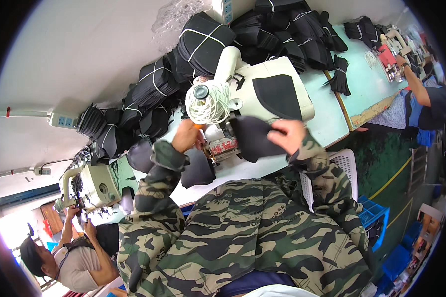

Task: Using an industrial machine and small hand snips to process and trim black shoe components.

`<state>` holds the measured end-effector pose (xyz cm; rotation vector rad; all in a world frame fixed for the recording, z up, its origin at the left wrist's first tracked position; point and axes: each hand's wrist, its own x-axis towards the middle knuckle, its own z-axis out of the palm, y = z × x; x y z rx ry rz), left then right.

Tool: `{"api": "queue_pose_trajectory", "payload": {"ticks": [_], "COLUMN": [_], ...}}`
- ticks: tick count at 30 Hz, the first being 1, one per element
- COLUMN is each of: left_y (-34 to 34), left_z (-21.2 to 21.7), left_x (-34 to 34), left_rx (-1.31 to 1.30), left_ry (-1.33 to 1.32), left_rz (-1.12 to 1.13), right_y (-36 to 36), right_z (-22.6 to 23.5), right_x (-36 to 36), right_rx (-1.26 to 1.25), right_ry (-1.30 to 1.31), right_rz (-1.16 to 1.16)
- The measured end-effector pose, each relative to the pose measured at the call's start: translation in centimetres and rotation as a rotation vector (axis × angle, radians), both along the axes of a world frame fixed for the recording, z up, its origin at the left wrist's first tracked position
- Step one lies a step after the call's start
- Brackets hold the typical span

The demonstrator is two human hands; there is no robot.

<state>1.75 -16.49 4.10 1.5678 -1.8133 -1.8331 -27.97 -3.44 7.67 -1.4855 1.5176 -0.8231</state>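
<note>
My right hand (288,136) pinches the right edge of a dark, flat, rounded piece of material (255,139), which is slightly blurred. The piece's left side reaches the working end of an off-white bench machine (285,70). Beside that end my left hand (185,135) is closed, with a bit of orange at its fingertips; what it grips is hidden. Below it, another dark cut piece (198,169) hangs over the table's near edge. A similar curved black piece (278,97) lies flat on the machine's top, right of a coil of white cord (209,104).
Tied bundles of black pieces (203,40) are heaped along the wall behind the machine. A white plastic basket (345,166) stands near my right arm, with a blue crate (372,218) beyond it. Other people work at machines at left (79,265) and far right (426,94).
</note>
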Motion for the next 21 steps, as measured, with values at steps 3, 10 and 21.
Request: {"api": "queue_pose_trajectory", "payload": {"ticks": [3, 10, 21], "left_y": [1.1, 4.7, 4.1], "left_z": [-4.2, -4.8, 2.4], "left_x": [5.3, 6.2, 0.8], "left_rx": [-0.747, -0.642, 0.057], "left_ry": [-0.578, -0.908, 0.103], "left_rz": [-0.211, -0.503, -0.419], "right_y": [-1.0, -0.4, 0.0], "right_z": [2.5, -2.8, -4.2], "right_x": [-0.8, 2.8, 9.3], "right_rx": [-0.599, -0.388, 0.436], "right_ry": [0.367, 0.343, -0.362], "right_rz": [-0.409, -0.061, 0.188]}}
